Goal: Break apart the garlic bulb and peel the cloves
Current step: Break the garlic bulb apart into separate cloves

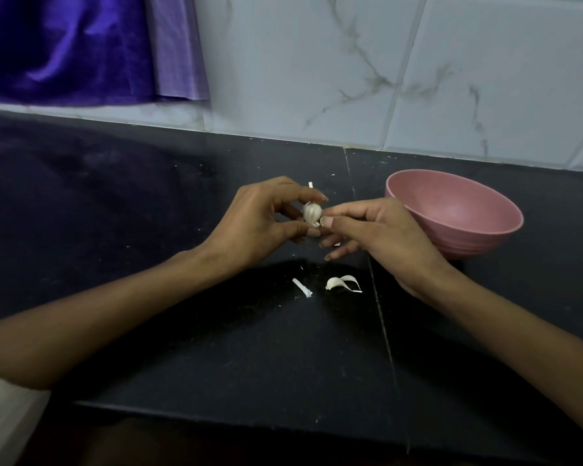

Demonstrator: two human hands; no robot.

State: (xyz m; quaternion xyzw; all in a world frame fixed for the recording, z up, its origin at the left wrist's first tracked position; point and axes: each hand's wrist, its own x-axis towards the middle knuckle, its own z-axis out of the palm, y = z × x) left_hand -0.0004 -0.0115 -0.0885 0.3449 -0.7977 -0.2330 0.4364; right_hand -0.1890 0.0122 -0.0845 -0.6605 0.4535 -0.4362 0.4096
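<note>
Dark stone makes up the counter (182, 331) in front of me, with a thin seam running down it; pale tiles with grey veins (418, 62) cover the wall behind it, and a shiny purple cloth (64, 45) hangs at the top left.

My left hand (253, 223) holds the small garlic bulb (312, 211) up above the counter; my thumb and fingers curl round it, and its white ribbed skin shows between them; a short stub of stalk pokes up behind my fingertips.

My right hand (381, 237) meets the bulb from the other side; my thumb and first finger pinch at its bottom edge, and my other fingers curl loosely under.

A pink bowl (458, 227) sits on the counter just behind my right hand; I see nothing inside it.

Below my hands a curled bit of garlic skin (342, 283) lies on the counter; just beside it, to the left, lies a small white piece of stalk (302, 288); tiny white crumbs are dotted around.
</note>
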